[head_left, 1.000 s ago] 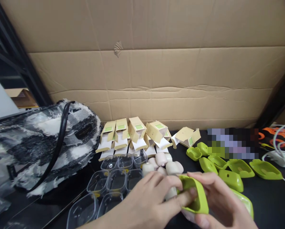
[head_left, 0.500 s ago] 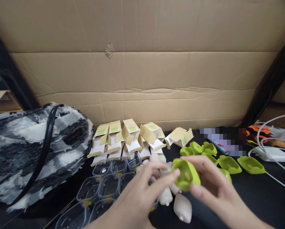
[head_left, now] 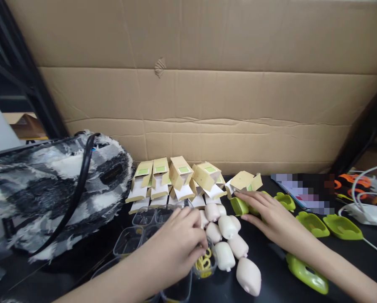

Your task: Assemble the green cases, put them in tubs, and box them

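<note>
My right hand [head_left: 270, 214] reaches forward over the black table, its thumb and fingers round a lime-green shell [head_left: 240, 206] that rests beside other green shells. My left hand [head_left: 178, 244] is curled over a cluster of clear plastic cups [head_left: 144, 216], with its fingertips pinched at the rim of a cup holding small yellow rings [head_left: 204, 264]. What those fingertips hold is hidden. Between the hands lie several pale pink rounded pieces [head_left: 228, 227], and one [head_left: 248, 275] lies nearest to me.
Small folded card boxes with green labels [head_left: 182, 172] stand in a row at the back. More green shells [head_left: 312, 223] lie to the right, one [head_left: 306, 273] near my forearm. A furry black-and-white bag [head_left: 59, 189] fills the left. White charger and cables [head_left: 367, 212] sit far right before a cardboard wall [head_left: 207, 105].
My right hand has carried the green shell forward from in front of me and lowered it by the other shells. My left hand left the shell and moved onto the clear cups.
</note>
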Motion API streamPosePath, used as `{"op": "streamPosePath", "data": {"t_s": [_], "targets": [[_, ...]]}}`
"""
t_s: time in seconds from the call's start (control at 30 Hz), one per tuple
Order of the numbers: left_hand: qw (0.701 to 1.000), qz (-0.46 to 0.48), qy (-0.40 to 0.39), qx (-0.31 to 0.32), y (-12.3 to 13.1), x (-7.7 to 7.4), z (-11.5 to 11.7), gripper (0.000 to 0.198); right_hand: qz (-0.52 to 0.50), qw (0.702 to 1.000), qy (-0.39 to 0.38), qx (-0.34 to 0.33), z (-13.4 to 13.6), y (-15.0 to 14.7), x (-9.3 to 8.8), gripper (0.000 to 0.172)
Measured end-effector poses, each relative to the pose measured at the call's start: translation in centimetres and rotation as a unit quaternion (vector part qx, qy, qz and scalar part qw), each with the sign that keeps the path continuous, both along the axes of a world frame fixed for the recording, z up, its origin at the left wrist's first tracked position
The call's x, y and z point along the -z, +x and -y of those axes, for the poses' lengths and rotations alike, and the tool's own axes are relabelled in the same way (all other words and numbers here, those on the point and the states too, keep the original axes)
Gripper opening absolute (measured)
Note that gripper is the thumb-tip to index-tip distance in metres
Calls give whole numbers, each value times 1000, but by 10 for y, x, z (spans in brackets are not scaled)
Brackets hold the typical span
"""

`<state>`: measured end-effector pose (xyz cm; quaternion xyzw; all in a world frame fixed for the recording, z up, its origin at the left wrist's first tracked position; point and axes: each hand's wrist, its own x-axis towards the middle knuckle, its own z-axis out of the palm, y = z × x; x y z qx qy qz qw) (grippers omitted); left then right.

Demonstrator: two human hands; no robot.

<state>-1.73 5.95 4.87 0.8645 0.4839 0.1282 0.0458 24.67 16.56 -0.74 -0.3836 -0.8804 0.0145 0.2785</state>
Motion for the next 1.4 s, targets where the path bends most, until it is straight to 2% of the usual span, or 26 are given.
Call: {"op": "streamPosePath", "data": {"t_s": [0.1, 0.23, 0.37, 0.5, 0.63, 0.77, 0.9, 1.0, 1.13, 1.27, 1.33, 1.4], "targets": [[999, -24, 27, -19, 5, 13, -2, 10, 37, 999, 23, 10, 1, -4, 3, 42], [995, -41, 69, -52, 10, 19, -2, 6, 62, 997, 41, 23, 0, 1, -4, 41], [990, -63, 111, -59, 12, 20, 0, 7, 64, 992, 75, 82, -3, 13, -10, 31], [988, -90, 114, -42, 12, 16, 3, 11, 55, 984, 96, 136, -6, 19, 0, 19], [982, -150, 114, -20, 12, 9, 6, 19, 16, 987, 85, 133, -8, 15, 11, 15], [970, -187, 155, -19, 11, 6, 6, 19, -64, 987, 68, 129, -3, 14, -3, 15], [970, -180, 161, 0, 10, 9, 3, 13, -162, 982, 23, 88, 16, 13, -27, 15], [973, -167, 157, 0, 11, 14, -1, 19, -216, 975, -20, 48, 35, 6, -32, 17], [981, -132, 138, -21, 13, 18, -2, 11, -300, 954, -27, 5, 55, -8, -20, 9], [986, -95, 124, -55, 14, 17, 1, 10, -378, 917, -82, -99, 65, -16, -4, 27], [986, -90, 128, -60, 14, 16, 2, 13, -364, 919, -76, -128, 68, -16, 2, 34], [985, -91, 137, -60, 14, 15, 4, 13, -344, 929, -58, -126, 71, -17, 6, 39]]}}
